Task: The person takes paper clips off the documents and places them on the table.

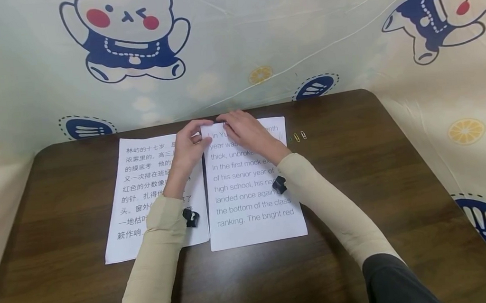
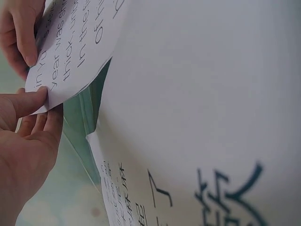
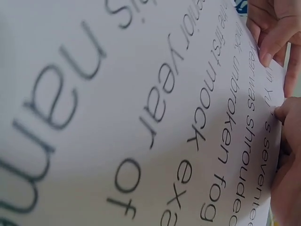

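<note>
A white paper printed in English (image 1: 253,205) lies upright before me, its top edge between both hands. My left hand (image 1: 188,151) pinches its top left corner, the thumb in front and the fingers behind, as the left wrist view shows. Along the same edge, just to the right, my right hand (image 1: 247,129) grips the paper with its thumb (image 3: 281,112) on the printed side. In the left wrist view this corner of the paper (image 2: 70,80) is raised. Under my left forearm lies a paper printed in Chinese (image 1: 139,197), partly covered by that hand and sleeve.
Right of the English paper lie small paper clips, among them a yellow one (image 1: 296,137) and a white one (image 1: 303,135). The dark wooden table (image 1: 355,161) meets a cartoon-printed cloth (image 1: 225,38) behind it. Black clip-like pieces (image 1: 191,218) sit at both wrists.
</note>
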Demonstrator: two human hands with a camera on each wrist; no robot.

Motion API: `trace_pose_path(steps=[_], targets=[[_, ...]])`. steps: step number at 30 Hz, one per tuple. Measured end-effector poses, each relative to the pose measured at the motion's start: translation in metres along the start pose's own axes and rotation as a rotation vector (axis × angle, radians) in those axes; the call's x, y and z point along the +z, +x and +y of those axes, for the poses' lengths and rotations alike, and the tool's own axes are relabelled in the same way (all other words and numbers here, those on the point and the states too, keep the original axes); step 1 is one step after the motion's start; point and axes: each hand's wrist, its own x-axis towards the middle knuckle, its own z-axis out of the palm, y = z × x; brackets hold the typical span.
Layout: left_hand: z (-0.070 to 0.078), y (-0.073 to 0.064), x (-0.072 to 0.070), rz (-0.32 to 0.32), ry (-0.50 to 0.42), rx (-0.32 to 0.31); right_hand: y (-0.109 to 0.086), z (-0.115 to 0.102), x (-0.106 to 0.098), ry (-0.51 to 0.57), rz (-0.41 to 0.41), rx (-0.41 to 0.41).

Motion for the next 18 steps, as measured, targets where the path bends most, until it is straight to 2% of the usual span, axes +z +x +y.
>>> trace_pose_path(steps=[3, 11, 18], targets=[[0.0003, -0.0004, 0.0002, -0.011, -0.006, 0.015, -0.0001, -0.0003, -0.0001, 0.08, 0.02, 0.032], [0.0002, -0.0017, 0.0006, -0.008, 0.002, 0.012, -0.0017, 0.001, 0.0016, 0.246, 0.073, 0.044], [0.0029, -0.0025, 0.0009, -0.005, 0.013, 0.009, -0.0019, 0.0039, 0.0039, 0.458, 0.135, 0.097]])
